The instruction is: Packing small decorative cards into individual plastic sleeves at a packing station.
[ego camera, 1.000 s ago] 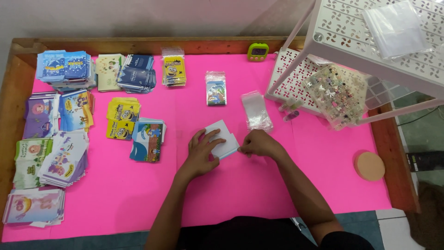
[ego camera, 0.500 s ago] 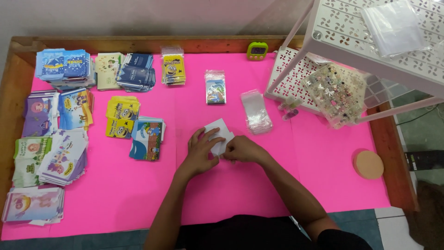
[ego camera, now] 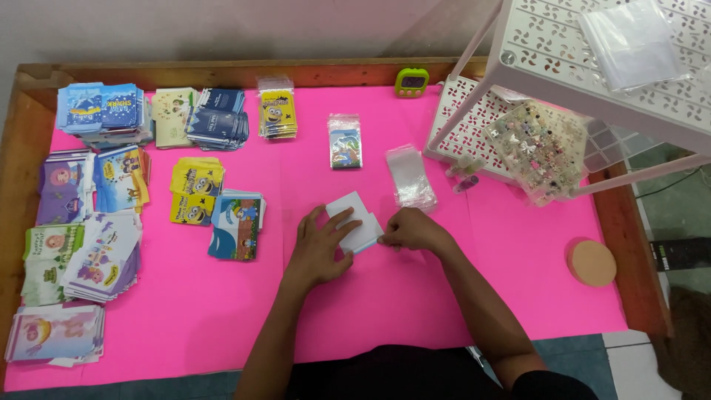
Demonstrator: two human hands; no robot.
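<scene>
Mid-table spot: on the pink sheet (ego camera: 385, 311), just below the clear bags (ego camera: 409, 176), both hands meet over a white card (ego camera: 354, 216).
Left hand (ego camera: 320, 248): lies flat, fingers spread and nearly straight, pressing on the card's lower left part; it pins rather than grips.
Right hand (ego camera: 412, 230): curled nearly closed, fingertips pinched at the card's right corner; whether a thin film sits between them I cannot tell.
Card: tilted, its upper left corner free, its lower right edge under both hands; a faint bluish edge shows near the right fingertips.
Near by: a single bagged card (ego camera: 345, 141) above, well apart from the hands; blue picture cards (ego camera: 235, 226) to the left, near the left hand.
Further left: many card stacks (ego camera: 81, 222) in rows along the wooden frame (ego camera: 222, 72).
Right side: a white rack (ego camera: 592, 81) with a bead box (ego camera: 544, 148) under it, a green timer (ego camera: 412, 81), a cork disc (ego camera: 591, 262).
Risk, card: I judge the pinched corner could crease if the right hand pulls while the left presses hard.
Risk, slip: the sheet looks smooth, so the card may skid from under the flat palm and twist further.
Risk, bags: the clear bags lie just beside the right knuckles; a quick lift of that hand could scatter them.
Risk, rack: the rack leg stands near the right forearm's side; a wide elbow swing might knock it and shake the bead box.
</scene>
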